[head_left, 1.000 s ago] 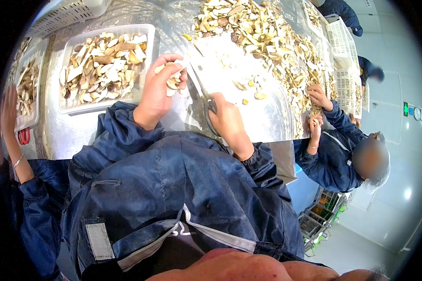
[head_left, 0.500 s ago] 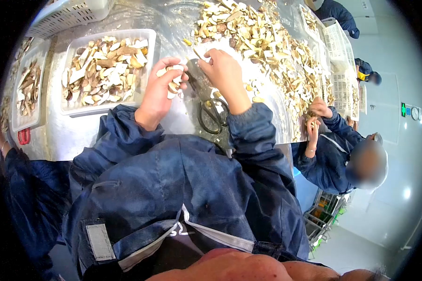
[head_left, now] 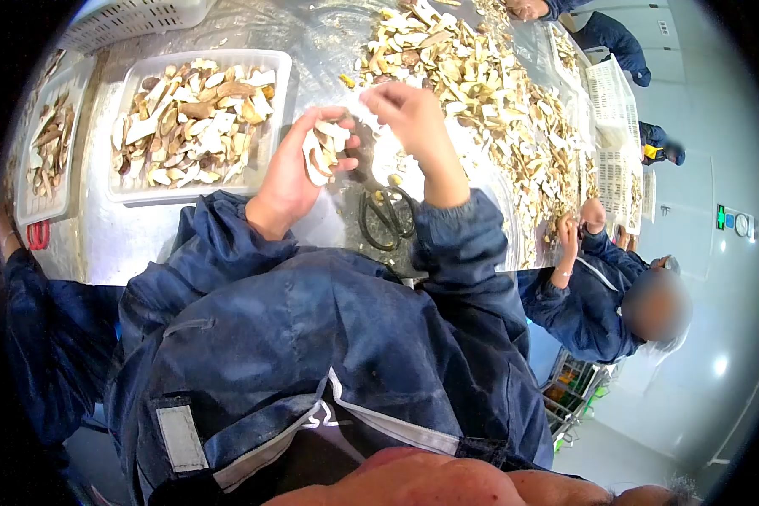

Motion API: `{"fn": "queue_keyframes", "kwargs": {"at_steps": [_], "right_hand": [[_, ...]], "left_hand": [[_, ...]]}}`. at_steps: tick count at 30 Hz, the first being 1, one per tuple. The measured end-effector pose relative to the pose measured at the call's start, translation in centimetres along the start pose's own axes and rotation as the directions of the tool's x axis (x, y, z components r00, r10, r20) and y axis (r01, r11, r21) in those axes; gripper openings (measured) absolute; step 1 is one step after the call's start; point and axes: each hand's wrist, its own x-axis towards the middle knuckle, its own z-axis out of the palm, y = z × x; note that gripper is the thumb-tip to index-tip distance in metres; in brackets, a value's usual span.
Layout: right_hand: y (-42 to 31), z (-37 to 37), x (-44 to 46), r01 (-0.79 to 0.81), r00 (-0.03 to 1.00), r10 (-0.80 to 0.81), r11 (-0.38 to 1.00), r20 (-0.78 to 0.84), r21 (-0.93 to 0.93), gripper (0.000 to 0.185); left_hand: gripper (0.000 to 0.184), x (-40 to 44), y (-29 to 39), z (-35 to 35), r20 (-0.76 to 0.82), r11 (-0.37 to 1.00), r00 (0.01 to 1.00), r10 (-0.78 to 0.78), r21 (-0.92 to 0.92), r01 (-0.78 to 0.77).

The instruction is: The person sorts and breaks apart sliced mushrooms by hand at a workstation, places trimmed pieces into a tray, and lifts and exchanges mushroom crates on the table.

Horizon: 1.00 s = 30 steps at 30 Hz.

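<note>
Several pale mushroom slices (head_left: 323, 152) rest in my left hand (head_left: 291, 173), whose fingers curl round them, just right of a white tray (head_left: 285, 105) filled with slices. My right hand (head_left: 409, 118) is over the near edge of a big heap of mushroom slices (head_left: 472, 80). Its thumb and forefinger are pinched together, and anything between them is too small to make out. Black-handled scissors (head_left: 385, 219) lie on the metal table (head_left: 308, 228) below my right wrist.
A second tray (head_left: 49, 160) of slices stands at the left, with red handles (head_left: 38, 235) below it. White baskets (head_left: 611, 101) line the heap's far right. A co-worker (head_left: 603, 295) has both hands at the heap's right end. Another person's hand (head_left: 527, 8) shows at the top.
My right hand has let go of the scissors, which now lie on the table, and has moved up to the heap. My left hand has shifted slightly right with its slices.
</note>
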Motion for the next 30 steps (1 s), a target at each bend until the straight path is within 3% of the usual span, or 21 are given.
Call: {"fn": "queue_keyframes", "kwargs": {"at_steps": [3, 6, 9, 10, 13, 14, 17, 26, 30], "right_hand": [[4.0, 0.4, 4.4, 0.046, 0.952, -0.162, 0.915, -0.261, -0.401, 0.02], [5.3, 1.3, 5.8, 0.106, 0.901, -0.312, 0.833, -0.303, -0.542, 0.025], [5.6, 1.1, 4.7, 0.043, 0.96, -0.178, 0.855, -0.215, -0.516, 0.027], [5.7, 1.1, 4.1, 0.033, 0.972, -0.139, 0.876, -0.187, -0.482, 0.027], [5.4, 0.5, 2.1, -0.148, 0.978, 0.128, 0.982, -0.165, -0.118, 0.026], [5.6, 0.0, 1.7, -0.201, 0.976, 0.207, 0.976, -0.073, 0.08, 0.023], [5.3, -0.7, 0.7, -0.28, 0.957, 0.288, 0.882, 0.037, 0.378, 0.02], [2.8, -1.0, -2.7, -0.248, 0.967, 0.24, 0.809, 0.086, 0.532, 0.02], [-1.5, -0.5, -5.5, -0.192, 0.973, 0.12, 0.899, 0.199, 0.394, 0.02]], "left_hand": [[0.031, 0.4, -0.5, -1.5, 0.062, 0.996, 0.998, -0.007, 0.094, 0.001], [0.026, 0.5, -0.3, -1.7, 0.078, 0.993, 0.996, -0.036, 0.114, 0.027], [0.023, 0.4, -0.2, -1.4, 0.081, 0.994, 0.996, -0.026, 0.109, 0.017], [0.023, 0.3, -0.2, -1.3, 0.082, 0.994, 0.996, -0.025, 0.112, 0.015], [0.022, 0.0, -0.1, -1.0, 0.072, 0.992, 0.997, -0.023, 0.129, 0.014], [0.022, 0.0, -0.1, -1.0, 0.06, 0.99, 0.998, -0.02, 0.137, 0.012], [0.022, 0.2, -0.3, -1.1, 0.06, 0.989, 0.998, -0.007, 0.148, -0.002], [0.023, -0.1, -0.1, -0.4, 0.05, 0.974, 0.996, -0.072, 0.221, 0.059], [0.027, -0.3, -0.7, -0.7, 0.142, 0.98, 0.973, -0.184, 0.107, 0.169]]}}
